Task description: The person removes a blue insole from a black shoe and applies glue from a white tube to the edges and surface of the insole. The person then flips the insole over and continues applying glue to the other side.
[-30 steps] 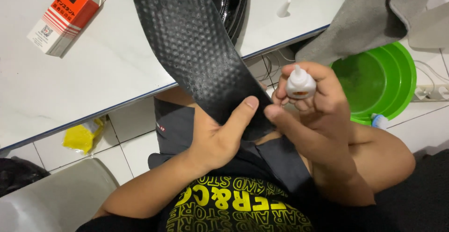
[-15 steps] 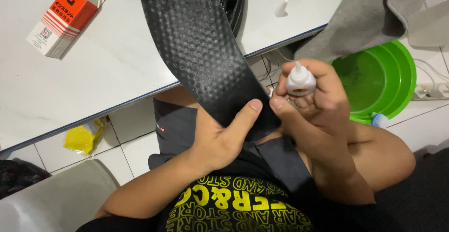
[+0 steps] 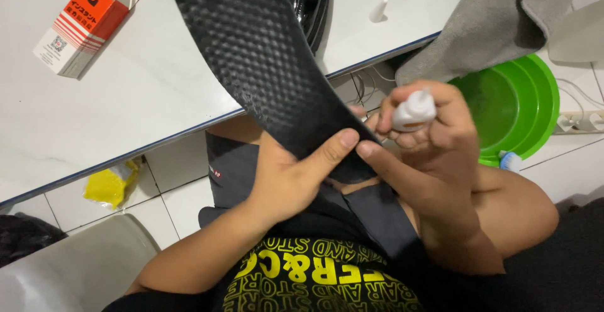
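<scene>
A wide black strip with a dimpled texture [image 3: 258, 54] runs from the table's top edge down to my lap. My left hand [image 3: 296, 176] grips its lower end, thumb pressed on the textured face. My right hand [image 3: 428, 142] is shut on a small white tube [image 3: 413, 110], held upright, while its forefinger touches the strip's end next to my left thumb. Both hands meet just below the table's front edge.
On the white table [image 3: 157, 91] lie an orange-and-white carton [image 3: 82, 25] at the left and a small white cap [image 3: 378, 11] at the back. A grey cloth [image 3: 503, 16] hangs over the right edge above a green basin [image 3: 509, 104]. A yellow bag [image 3: 112, 183] lies on the floor.
My left thumb has slid slightly along the strip toward my right forefinger. The tube and strip stay in nearly the same place.
</scene>
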